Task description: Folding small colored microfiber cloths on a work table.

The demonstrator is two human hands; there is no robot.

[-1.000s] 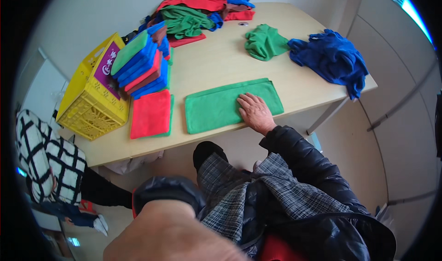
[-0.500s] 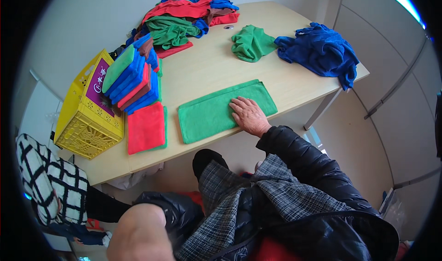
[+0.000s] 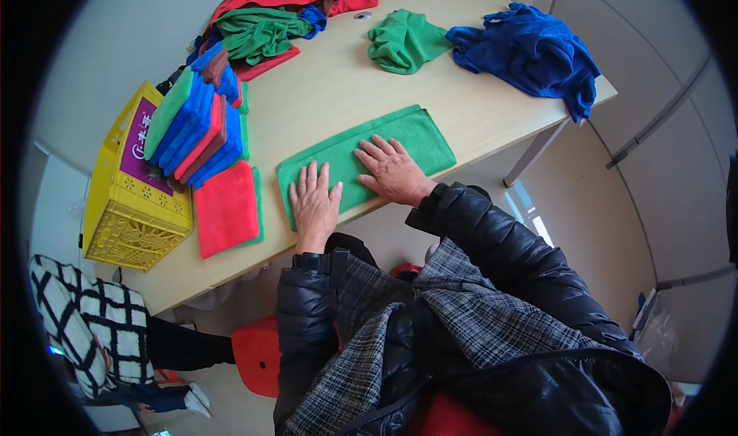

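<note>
A green towel (image 3: 347,158), folded into a long flat strip, lies along the near edge of the table. My left hand (image 3: 315,204) rests flat on its left end, fingers spread. My right hand (image 3: 393,171) presses on the middle of the same cloth, palm down with the fingers apart. Left of the towel, a folded red cloth (image 3: 226,210) sits on top of a folded green one. Behind that pair leans a stack of folded cloths (image 3: 201,132) in green, blue, red and brown.
A yellow crate (image 3: 138,224) stands at the table's left. Loose red, green and blue cloths (image 3: 265,32) are heaped at the back left. A crumpled green cloth (image 3: 405,42) and a blue heap (image 3: 530,55) lie at the far right. A person in a checked top (image 3: 111,313) is at the left.
My left hand has come up from below and now lies on the towel's left end. My right hand has shifted toward the towel's middle. The view has moved slightly.
</note>
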